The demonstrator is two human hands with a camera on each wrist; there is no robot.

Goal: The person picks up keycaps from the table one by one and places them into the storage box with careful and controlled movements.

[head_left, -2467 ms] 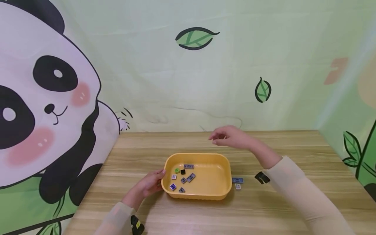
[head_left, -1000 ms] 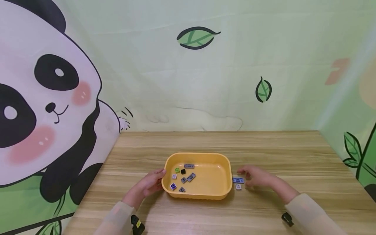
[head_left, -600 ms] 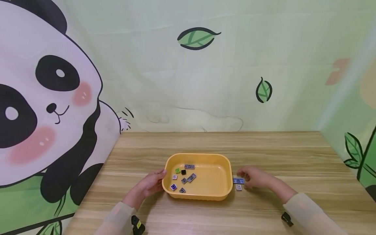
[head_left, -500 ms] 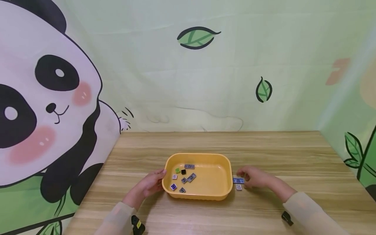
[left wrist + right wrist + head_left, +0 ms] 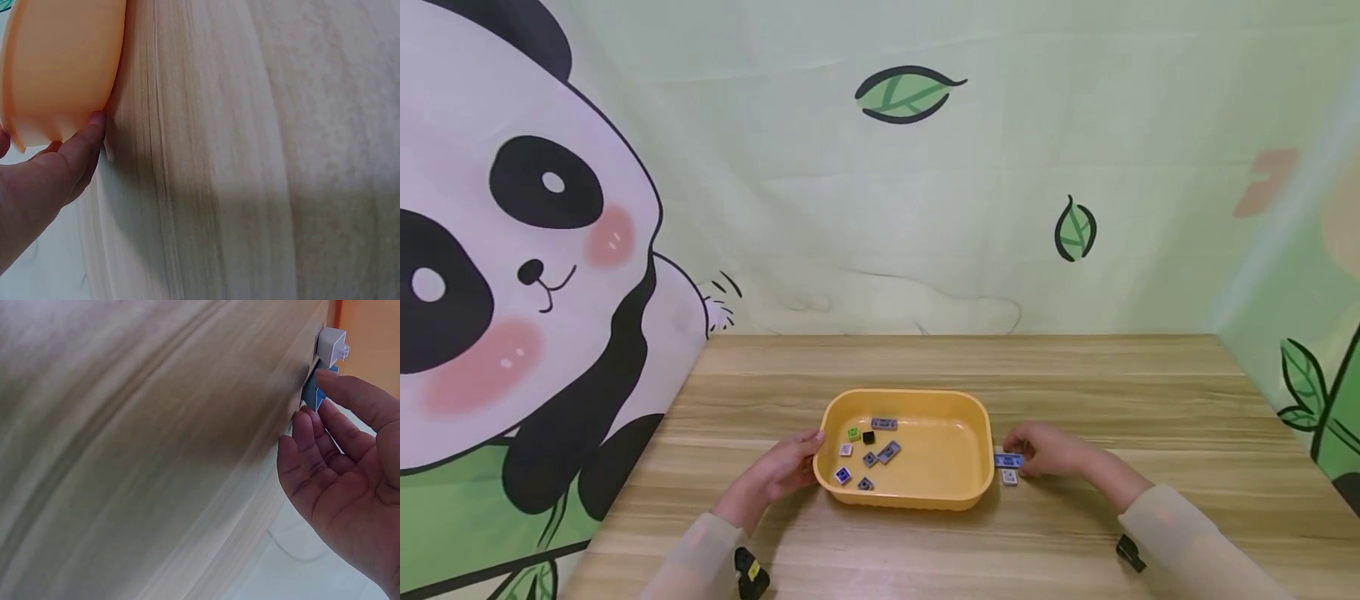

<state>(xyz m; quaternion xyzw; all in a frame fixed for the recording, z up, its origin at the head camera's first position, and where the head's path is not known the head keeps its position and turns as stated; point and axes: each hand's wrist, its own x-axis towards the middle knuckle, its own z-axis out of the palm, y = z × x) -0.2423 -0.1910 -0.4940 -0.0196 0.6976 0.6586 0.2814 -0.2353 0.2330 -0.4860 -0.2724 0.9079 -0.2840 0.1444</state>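
Note:
A yellow plastic tub point(image 5: 925, 492) stands on the wooden table with several small building blocks inside. My left hand point(image 5: 790, 465) grips its left end, thumb at the rim and fingers on the outer wall; the left wrist view shows the fingers point(image 5: 84, 140) against the tub wall point(image 5: 65, 62). Just off the tub's right end lie a long blue block point(image 5: 1007, 460) and a small white block point(image 5: 1009, 477), side by side. My right hand point(image 5: 1051, 450) pinches the blue block's right end between thumb and forefinger. Up close, the blue block point(image 5: 310, 392) sits beside the white block point(image 5: 331, 347).
Inside the tub, toward its left half, are a green block point(image 5: 853, 434), a black block point(image 5: 868, 437), a dark blue block point(image 5: 843, 475) and several grey ones. A panda-printed backdrop point(image 5: 820, 208) rises behind the table point(image 5: 925, 550).
My right hand has come down from above the tub's back right to the blue block, its thumb and forefinger closing on that block's end. The left hand stays on the tub.

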